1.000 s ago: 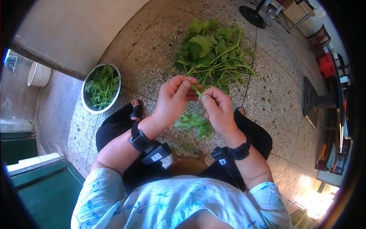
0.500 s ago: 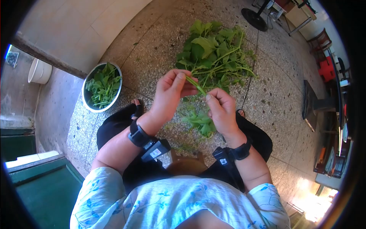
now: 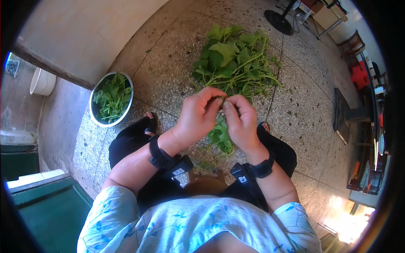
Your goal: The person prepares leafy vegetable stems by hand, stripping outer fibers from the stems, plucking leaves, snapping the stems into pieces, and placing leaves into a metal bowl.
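My left hand (image 3: pixel 197 113) and my right hand (image 3: pixel 241 121) meet at the fingertips, both pinching a green stem (image 3: pixel 224 99) that is mostly hidden by the fingers. Leafy greens (image 3: pixel 221 137) hang or lie just below and between the hands; which of the two I cannot tell. Beyond the fingers, a large pile of leafy green vines (image 3: pixel 236 59) lies on the speckled floor. To the left, a metal bowl (image 3: pixel 93 114) holds cut leaves and stems (image 3: pixel 113 99).
My legs and sandalled feet flank the work area, with a wooden stool (image 3: pixel 204 185) beneath me. A white bucket (image 3: pixel 43 82) stands at the left. A round black stand base (image 3: pixel 279 22), a chair (image 3: pixel 353 43) and a dark table base (image 3: pixel 344 110) are to the right.
The hands were apart with a length of stem stretched between them; now the fingertips are together. My left hand has moved right and slightly down.
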### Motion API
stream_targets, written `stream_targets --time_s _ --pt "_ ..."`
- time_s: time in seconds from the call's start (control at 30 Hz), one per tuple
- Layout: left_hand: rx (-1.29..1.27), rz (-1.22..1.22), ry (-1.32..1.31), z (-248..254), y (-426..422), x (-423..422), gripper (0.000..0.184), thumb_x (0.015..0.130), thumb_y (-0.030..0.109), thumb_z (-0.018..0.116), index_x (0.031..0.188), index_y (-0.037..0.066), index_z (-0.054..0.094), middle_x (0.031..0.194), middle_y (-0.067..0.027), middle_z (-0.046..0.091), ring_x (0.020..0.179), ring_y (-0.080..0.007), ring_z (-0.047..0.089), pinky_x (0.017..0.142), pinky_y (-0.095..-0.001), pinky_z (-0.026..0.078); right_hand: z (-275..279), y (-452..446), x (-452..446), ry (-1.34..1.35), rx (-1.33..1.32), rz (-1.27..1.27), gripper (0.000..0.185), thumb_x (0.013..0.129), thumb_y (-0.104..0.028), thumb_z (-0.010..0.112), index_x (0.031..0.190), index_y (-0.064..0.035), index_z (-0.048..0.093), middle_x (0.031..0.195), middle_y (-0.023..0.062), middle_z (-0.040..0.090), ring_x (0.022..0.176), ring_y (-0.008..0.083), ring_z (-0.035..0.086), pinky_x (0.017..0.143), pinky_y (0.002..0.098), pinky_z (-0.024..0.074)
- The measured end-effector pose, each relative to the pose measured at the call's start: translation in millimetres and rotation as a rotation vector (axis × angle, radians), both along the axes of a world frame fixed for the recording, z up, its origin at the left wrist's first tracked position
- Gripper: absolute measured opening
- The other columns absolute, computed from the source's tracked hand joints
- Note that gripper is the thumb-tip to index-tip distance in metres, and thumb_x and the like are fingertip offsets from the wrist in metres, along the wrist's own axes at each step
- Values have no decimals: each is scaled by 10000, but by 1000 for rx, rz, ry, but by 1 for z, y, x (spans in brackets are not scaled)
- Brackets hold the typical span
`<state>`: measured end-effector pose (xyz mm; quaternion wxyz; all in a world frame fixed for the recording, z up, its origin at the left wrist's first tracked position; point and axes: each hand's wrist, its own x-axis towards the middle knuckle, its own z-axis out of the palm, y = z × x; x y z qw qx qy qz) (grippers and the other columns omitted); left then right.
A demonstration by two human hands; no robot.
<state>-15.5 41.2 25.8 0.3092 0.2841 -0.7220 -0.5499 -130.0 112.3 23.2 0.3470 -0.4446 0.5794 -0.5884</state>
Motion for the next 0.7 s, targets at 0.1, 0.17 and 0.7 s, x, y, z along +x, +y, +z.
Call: stream_targets --time_s 0.1,0.17,0.7 --pt "-27 14 -72 0 -3 -1 119 843 -8 446 935 -20 521 834 -62 584 740 -91 551 669 -220 457 0 -2 -1 150 -18 12 75 837 -59 479 799 1 503 664 3 518 607 41 461 528 197 381" --pt "-8 7 -72 -2 -6 -2 118 843 -13 439 932 -21 517 836 -65 582 738 -94 554 668 -224 463 -1 -3 -3 153 4 27 75 836 -57 479 800 5 501 671 13 527 612 48 470 531 203 388" --pt "630 77 369 -19 -44 9 170 868 126 462 974 -2 503 893 -103 596 763 -164 595 694 -288 511 -11 1 -9 15 168 36 99 832 -92 507 770 -15 515 594 -49 438 528 20 374 456 190 306"
